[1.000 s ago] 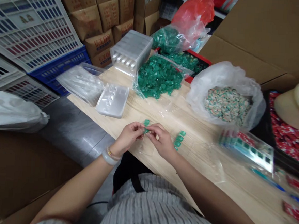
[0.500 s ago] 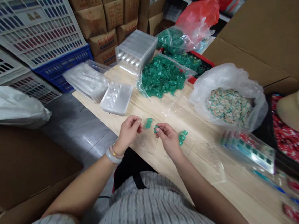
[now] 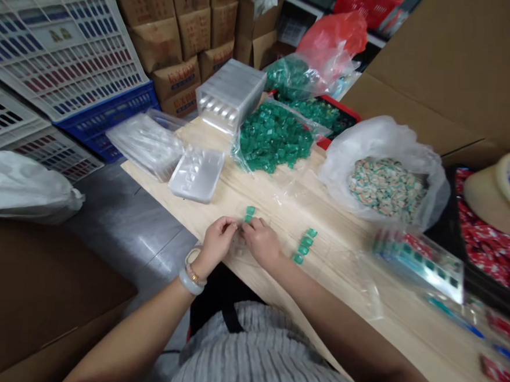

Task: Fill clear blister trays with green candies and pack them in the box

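My left hand [image 3: 217, 242] and my right hand [image 3: 260, 242] meet fingertip to fingertip low over the wooden table [image 3: 275, 274], both with fingers curled in a pinch. They press on a clear plastic tray [image 3: 237, 249] that is hard to make out. What the fingers hold is hidden. Two green wrapped candies [image 3: 249, 213] lie just beyond the fingertips. A short row of green candies [image 3: 303, 245] lies to the right of my right hand.
An open bag of green candies [image 3: 274, 137] and a white bag of striped candies [image 3: 386, 185] sit further back. Empty clear trays [image 3: 197, 173] and a stack of them [image 3: 231, 93] lie at left. A filled tray [image 3: 420, 263] lies at right. Crates and cartons stand behind.
Half a second ago my hands were apart, the right pinching a green candy. Now they have come together and dropped lower onto the clear tray.
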Available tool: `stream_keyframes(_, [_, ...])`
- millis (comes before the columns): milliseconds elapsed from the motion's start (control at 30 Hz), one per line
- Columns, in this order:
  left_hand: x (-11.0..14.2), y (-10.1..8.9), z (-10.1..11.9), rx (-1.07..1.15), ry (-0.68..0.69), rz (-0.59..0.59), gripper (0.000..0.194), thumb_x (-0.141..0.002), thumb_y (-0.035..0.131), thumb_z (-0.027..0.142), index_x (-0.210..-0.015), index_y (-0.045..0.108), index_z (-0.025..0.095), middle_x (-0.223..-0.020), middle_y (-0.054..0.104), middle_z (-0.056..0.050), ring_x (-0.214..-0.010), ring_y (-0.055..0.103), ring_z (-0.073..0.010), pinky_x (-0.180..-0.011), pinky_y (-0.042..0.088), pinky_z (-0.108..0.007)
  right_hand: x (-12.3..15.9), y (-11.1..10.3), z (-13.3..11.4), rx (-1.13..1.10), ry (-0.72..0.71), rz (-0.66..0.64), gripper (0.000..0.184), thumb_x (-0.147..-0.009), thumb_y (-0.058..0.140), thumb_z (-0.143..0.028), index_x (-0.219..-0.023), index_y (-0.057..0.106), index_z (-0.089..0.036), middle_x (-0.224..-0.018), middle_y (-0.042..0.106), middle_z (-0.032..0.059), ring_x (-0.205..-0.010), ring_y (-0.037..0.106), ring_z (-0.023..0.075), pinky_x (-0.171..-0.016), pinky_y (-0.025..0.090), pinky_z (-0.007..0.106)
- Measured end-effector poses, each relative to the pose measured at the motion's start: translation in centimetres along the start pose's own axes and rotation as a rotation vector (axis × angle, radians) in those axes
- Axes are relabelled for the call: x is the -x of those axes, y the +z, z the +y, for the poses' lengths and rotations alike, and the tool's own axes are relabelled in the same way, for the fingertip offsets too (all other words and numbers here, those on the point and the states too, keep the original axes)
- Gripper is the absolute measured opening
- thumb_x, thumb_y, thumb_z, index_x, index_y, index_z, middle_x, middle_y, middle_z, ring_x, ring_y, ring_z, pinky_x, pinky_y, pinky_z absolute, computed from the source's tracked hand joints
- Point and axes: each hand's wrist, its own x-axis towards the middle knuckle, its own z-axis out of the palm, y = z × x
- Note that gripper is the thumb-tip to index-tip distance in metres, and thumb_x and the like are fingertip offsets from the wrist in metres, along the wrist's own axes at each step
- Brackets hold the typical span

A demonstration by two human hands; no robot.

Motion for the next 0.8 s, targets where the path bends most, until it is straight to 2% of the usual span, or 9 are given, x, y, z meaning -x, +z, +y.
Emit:
stream_keyframes(167, [-0.2, 0.0, -0.1, -0.046, 0.007, 0.003, 0.013, -0.073, 0.053, 0.029, -0.073, 0.06, 0.017, -0.069, 0.059, -0.001, -0.066, 0.052, -0.0129, -0.064, 0.039, -0.023, 0.4, -0.1, 0.7, -0.023, -0.135, 0.041, 0.025, -0.081, 0.044, -0.014, -0.103, 0.056, -0.019, -0.092, 0.056, 0.0086, -0.081, 0.051, 0.0192, -0.063, 0.046, 0.028])
stream_keyframes(367, [-0.6, -0.1, 0.2, -0.063, -0.046, 0.003, 0.014, -0.071, 0.055, 0.03, -0.072, 0.061, 0.018, -0.07, 0.061, -0.001, -0.067, 0.054, -0.0143, -0.065, 0.04, -0.025, 0.6, 0.3, 1.7, -0.146, -0.186, 0.146, 0.023, -0.079, 0.045, -0.011, -0.098, 0.058, -0.013, -0.091, 0.057, 0.0084, -0.079, 0.052, 0.0166, -0.067, 0.046, 0.025])
stream_keyframes(567, [-0.4, 0.1, 0.5, -0.168, -0.031, -0.002, 0.016, -0.072, 0.051, 0.031, -0.072, 0.059, 0.017, -0.073, 0.062, -0.002, -0.07, 0.055, -0.0146, -0.068, 0.043, -0.026, 0.0, 1.7, 2.3, -0.101, -0.314, 0.233, 0.014, -0.081, 0.047, -0.014, -0.083, 0.06, -0.014, -0.081, 0.058, 0.0064, -0.074, 0.048, 0.0172, -0.065, 0.045, 0.029])
stream_keyframes(633, [-0.5, 0.4, 1.8, -0.2, 0.013, -0.027, 0.018, -0.074, 0.049, 0.031, -0.073, 0.059, 0.016, -0.073, 0.062, -0.002, -0.071, 0.056, -0.0144, -0.067, 0.043, -0.026, -0.1, 2.1, 2.4, -0.106, -0.322, 0.264, 0.013, -0.08, 0.047, -0.014, -0.079, 0.06, -0.014, -0.074, 0.058, 0.0059, -0.071, 0.048, 0.0176, -0.062, 0.045, 0.03])
stream_keyframes(700, [-1.3, 0.8, 4.1, -0.259, 0.113, -0.08, 0.02, -0.076, 0.046, 0.031, -0.073, 0.06, 0.016, -0.073, 0.061, -0.002, -0.071, 0.056, -0.014, -0.066, 0.043, -0.024, 0.0, 2.1, 2.4, -0.127, -0.312, 0.304, 0.014, -0.081, 0.047, -0.014, -0.082, 0.06, -0.013, -0.072, 0.058, 0.0063, -0.07, 0.048, 0.0178, -0.06, 0.046, 0.03])
stream_keyframes(800, [-4.6, 1.6, 8.3, -0.374, 0.3, -0.113, 0.022, -0.077, 0.045, 0.029, -0.068, 0.059, 0.015, -0.07, 0.06, -0.002, -0.069, 0.054, -0.0129, -0.063, 0.04, -0.022, 0.6, 1.2, 2.2, -0.175, -0.282, 0.306, 0.02, -0.081, 0.044, -0.014, -0.097, 0.057, -0.011, -0.081, 0.06, 0.0088, -0.076, 0.05, 0.018, -0.066, 0.048, 0.031])
